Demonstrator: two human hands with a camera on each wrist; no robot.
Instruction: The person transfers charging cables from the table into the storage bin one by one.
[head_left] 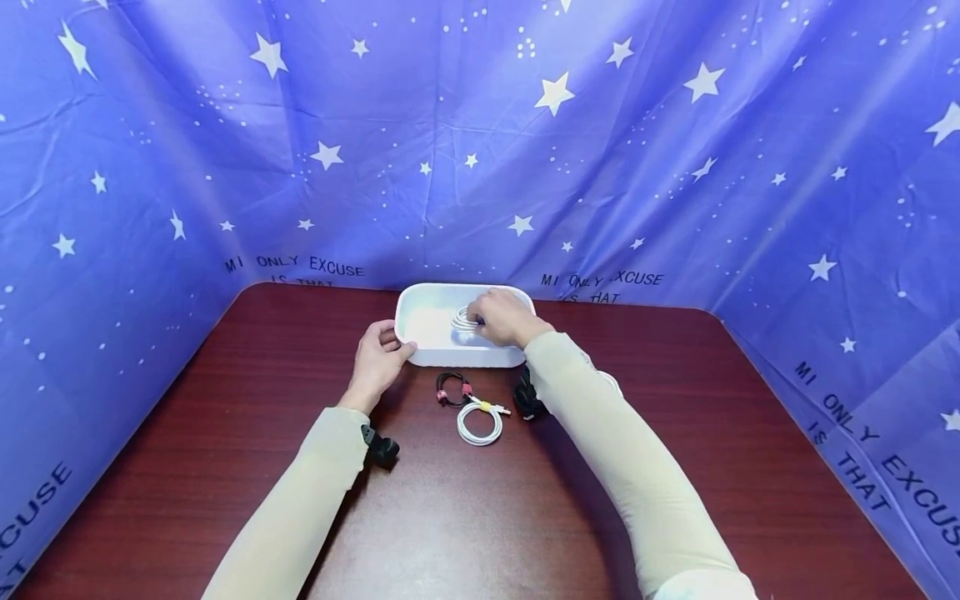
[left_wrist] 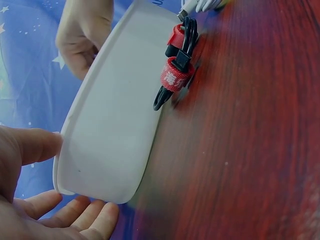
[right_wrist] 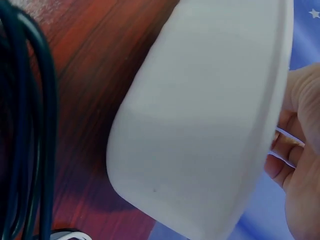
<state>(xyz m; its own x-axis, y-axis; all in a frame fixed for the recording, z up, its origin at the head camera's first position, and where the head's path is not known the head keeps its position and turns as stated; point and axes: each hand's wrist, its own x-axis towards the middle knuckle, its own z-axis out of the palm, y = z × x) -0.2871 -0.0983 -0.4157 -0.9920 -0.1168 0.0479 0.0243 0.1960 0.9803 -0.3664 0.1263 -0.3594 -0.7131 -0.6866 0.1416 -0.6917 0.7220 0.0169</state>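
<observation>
A white plastic bin stands toward the back of the table. My left hand holds its left front corner; in the left wrist view the thumb is at the rim and the fingers lie along the end wall. Inside the bin, my right hand grips a coiled white cable with curled fingers. The right wrist view shows that hand mostly behind the bin's wall, with the cable hidden.
In front of the bin lie a black cable with red straps and a white USB cable with a yellow tie. A black cable bundle and another white cable sit partly behind the right sleeve. A starry blue curtain surrounds the table.
</observation>
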